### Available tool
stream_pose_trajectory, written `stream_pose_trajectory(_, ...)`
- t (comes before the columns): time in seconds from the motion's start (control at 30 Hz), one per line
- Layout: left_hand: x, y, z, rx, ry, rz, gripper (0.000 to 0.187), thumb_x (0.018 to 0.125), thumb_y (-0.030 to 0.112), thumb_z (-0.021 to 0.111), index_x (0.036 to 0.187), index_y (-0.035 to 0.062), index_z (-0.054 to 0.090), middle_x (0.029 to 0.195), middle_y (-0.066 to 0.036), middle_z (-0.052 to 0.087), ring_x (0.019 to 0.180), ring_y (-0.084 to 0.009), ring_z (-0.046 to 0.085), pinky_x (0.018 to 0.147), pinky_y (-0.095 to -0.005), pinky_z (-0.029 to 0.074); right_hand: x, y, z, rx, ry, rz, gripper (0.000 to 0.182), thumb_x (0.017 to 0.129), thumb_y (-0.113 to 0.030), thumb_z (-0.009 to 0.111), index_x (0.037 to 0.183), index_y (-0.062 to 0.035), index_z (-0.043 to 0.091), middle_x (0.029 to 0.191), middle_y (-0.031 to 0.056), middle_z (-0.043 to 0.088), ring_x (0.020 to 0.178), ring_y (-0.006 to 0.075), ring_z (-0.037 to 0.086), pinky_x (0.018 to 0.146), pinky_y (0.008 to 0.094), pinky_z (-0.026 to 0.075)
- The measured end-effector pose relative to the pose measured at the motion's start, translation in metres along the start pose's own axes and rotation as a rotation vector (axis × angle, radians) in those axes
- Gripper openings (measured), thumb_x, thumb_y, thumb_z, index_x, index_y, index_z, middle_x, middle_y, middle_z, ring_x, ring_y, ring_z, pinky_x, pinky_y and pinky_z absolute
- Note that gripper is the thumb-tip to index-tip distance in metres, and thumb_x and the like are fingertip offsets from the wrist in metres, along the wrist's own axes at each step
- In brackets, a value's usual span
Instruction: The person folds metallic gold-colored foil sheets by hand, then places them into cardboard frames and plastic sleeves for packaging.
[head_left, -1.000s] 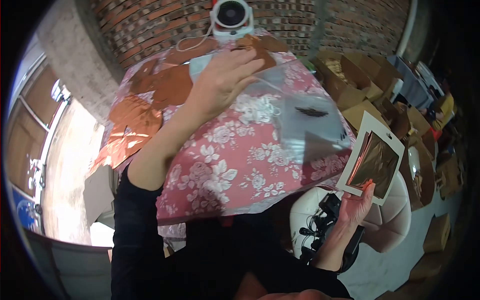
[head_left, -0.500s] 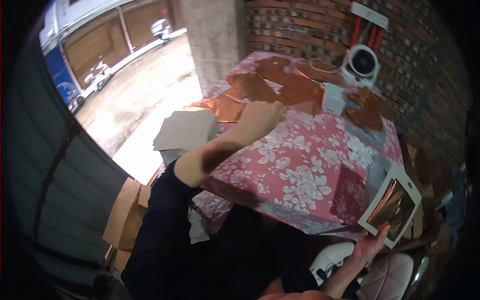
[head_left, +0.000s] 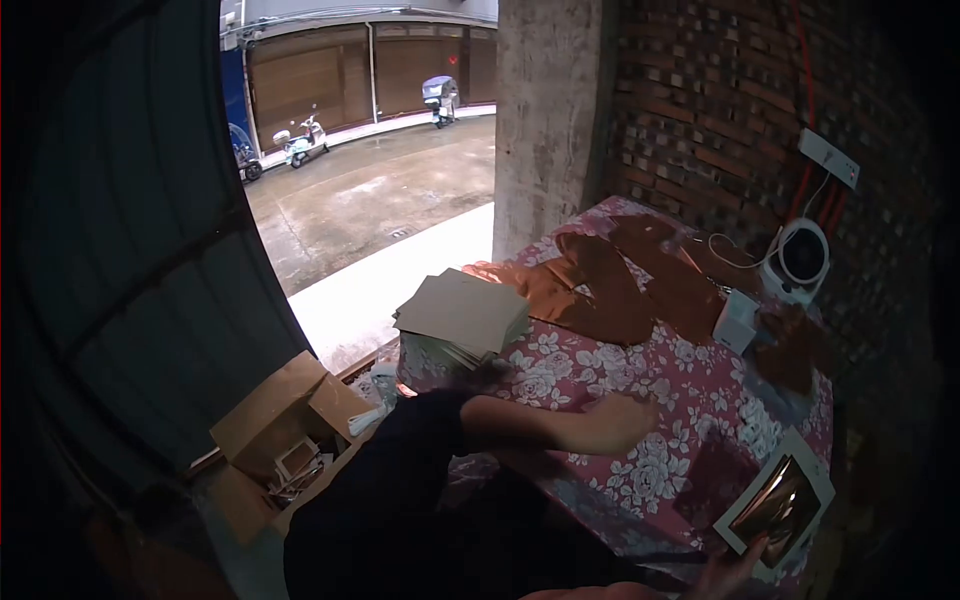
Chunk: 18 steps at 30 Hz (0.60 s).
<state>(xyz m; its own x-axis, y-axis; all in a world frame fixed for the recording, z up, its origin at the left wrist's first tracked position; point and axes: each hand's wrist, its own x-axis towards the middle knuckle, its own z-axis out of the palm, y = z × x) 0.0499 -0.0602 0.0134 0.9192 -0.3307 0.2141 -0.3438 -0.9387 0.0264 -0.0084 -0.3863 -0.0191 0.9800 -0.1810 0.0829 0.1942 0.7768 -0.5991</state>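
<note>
My right hand (head_left: pixel 735 575) is at the bottom right edge, holding up a white card with a copper foil sheet (head_left: pixel 780 505) by its lower corner. My left arm in a black sleeve reaches across the table with the pink floral cloth (head_left: pixel 690 400). My left hand (head_left: pixel 625 420) hovers low over the cloth and is blurred by motion, so its fingers are unclear; nothing shows in it. Several copper foil sheets (head_left: pixel 600 290) lie further back on the table, beyond that hand.
A stack of grey card sheets (head_left: pixel 465 310) sits on the table's left corner. A white fan (head_left: pixel 800 255) and a small white box (head_left: pixel 735 320) stand by the brick wall. An open cardboard box (head_left: pixel 290 420) is on the floor at left.
My view has swung left and back from the table. My left hand has drawn back from the copper sheets to the near part of the cloth. My right hand still holds the foil card.
</note>
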Motion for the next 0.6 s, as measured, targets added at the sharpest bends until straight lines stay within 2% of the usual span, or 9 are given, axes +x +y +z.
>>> stream_pose_trajectory(0.07, 0.007, 0.006, 0.01, -0.118, -0.344, -0.06, 0.05, 0.082, 0.035, 0.061, 0.111, -0.0056, 0.052, 0.093, -0.021, 0.065, 0.093, -0.0381, 0.063, 0.075, -0.048, 0.05, 0.006, 0.002, -0.011, 0.004, 0.036, 0.027, 0.047, 0.092, -0.028, 0.063, 0.131, -0.0053, 0.049, 0.125, 0.0103, 0.057, 0.108, 0.0249, 0.056, 0.092, 0.0403, 0.048)
stream_pose_trajectory(0.1, 0.003, 0.008, 0.014, -0.117, -0.341, -0.064, 0.05, 0.082, 0.035, 0.061, 0.111, -0.0056, 0.052, 0.093, -0.021, 0.065, 0.093, -0.0381, 0.063, 0.075, -0.048, 0.05, 0.009, 0.003, -0.014, 0.006, 0.08, 0.051, 0.046, 0.093, -0.031, 0.062, 0.129, -0.0039, 0.051, 0.123, 0.0101, 0.058, 0.107, 0.0246, 0.057, 0.09, 0.0397, 0.048)
stream_pose_trajectory(0.17, -0.005, 0.008, 0.023, 0.035, -0.076, -0.022, 0.058, 0.083, 0.045, 0.06, 0.111, -0.005, 0.054, 0.111, -0.024, 0.058, 0.113, -0.0374, 0.052, 0.087, -0.0462, 0.045, 0.014, 0.004, -0.021, -0.032, 0.096, 0.059, 0.047, 0.093, -0.034, 0.06, 0.128, -0.0038, 0.051, 0.122, 0.01, 0.059, 0.105, 0.0246, 0.057, 0.089, 0.0398, 0.049)
stream_pose_trajectory(0.3, -0.009, 0.009, 0.018, -0.032, -0.168, -0.048, 0.06, 0.08, 0.048, 0.063, 0.108, -0.0041, 0.056, 0.118, -0.024, 0.052, 0.115, -0.0358, 0.047, 0.088, -0.0419, 0.044, 0.019, 0.006, -0.028, -0.132, 0.085, 0.089, 0.053, 0.095, -0.044, 0.054, 0.13, -0.0047, 0.05, 0.121, 0.0102, 0.059, 0.105, 0.0248, 0.057, 0.089, 0.0408, 0.048)
stream_pose_trajectory(0.43, -0.019, 0.012, 0.02, -0.089, 0.029, 0.078, 0.057, 0.075, 0.045, 0.069, 0.102, -0.0032, 0.057, 0.107, -0.019, 0.053, 0.102, -0.0325, 0.049, 0.083, -0.0408, 0.044, 0.014, 0.004, -0.019, -0.152, 0.02, 0.132, 0.051, 0.096, -0.04, 0.054, 0.132, -0.0056, 0.049, 0.124, 0.0112, 0.057, 0.109, 0.0249, 0.055, 0.095, 0.0461, 0.044)
stream_pose_trajectory(0.47, -0.019, 0.013, 0.021, -0.097, 0.128, 0.124, 0.056, 0.072, 0.043, 0.072, 0.101, -0.0029, 0.057, 0.105, -0.018, 0.052, 0.099, -0.0316, 0.049, 0.081, -0.0409, 0.045, 0.024, 0.007, -0.035, -0.187, -0.111, 0.159, 0.041, 0.096, -0.037, 0.053, 0.126, -0.0084, 0.054, 0.108, 0.0066, 0.062, 0.089, 0.0187, 0.059, 0.072, 0.0347, 0.046)
stream_pose_trajectory(0.5, -0.017, 0.01, 0.026, -0.106, 0.123, 0.132, 0.056, 0.072, 0.043, 0.072, 0.101, -0.0029, 0.057, 0.105, -0.018, 0.052, 0.099, -0.0316, 0.049, 0.081, -0.0409, 0.045, 0.029, 0.01, -0.048, -0.221, -0.239, 0.187, 0.032, 0.097, -0.034, 0.052, 0.119, -0.0111, 0.059, 0.093, 0.002, 0.067, 0.069, 0.0124, 0.062, 0.05, 0.0234, 0.047)
stream_pose_trajectory(0.53, -0.014, 0.007, 0.031, -0.138, 0.168, 0.14, 0.055, 0.071, 0.041, 0.073, 0.099, -0.0025, 0.056, 0.103, -0.018, 0.051, 0.099, -0.0315, 0.048, 0.08, -0.0411, 0.044, 0.024, 0.011, -0.039, -0.228, -0.223, 0.183, 0.032, 0.097, -0.034, 0.052, 0.119, -0.0111, 0.059, 0.093, 0.002, 0.067, 0.069, 0.0124, 0.062, 0.05, 0.0234, 0.047)
stream_pose_trajectory(0.6, -0.009, 0.007, 0.037, -0.19, 0.203, 0.165, 0.053, 0.07, 0.039, 0.075, 0.098, -0.0022, 0.056, 0.101, -0.017, 0.051, 0.098, -0.0314, 0.048, 0.079, -0.0412, 0.044, 0.017, 0.011, -0.023, -0.297, 0.074, 0.13, 0.03, 0.098, -0.034, 0.05, 0.116, -0.0113, 0.058, 0.083, 0.0013, 0.065, 0.058, 0.0117, 0.058, 0.044, 0.0248, 0.044)
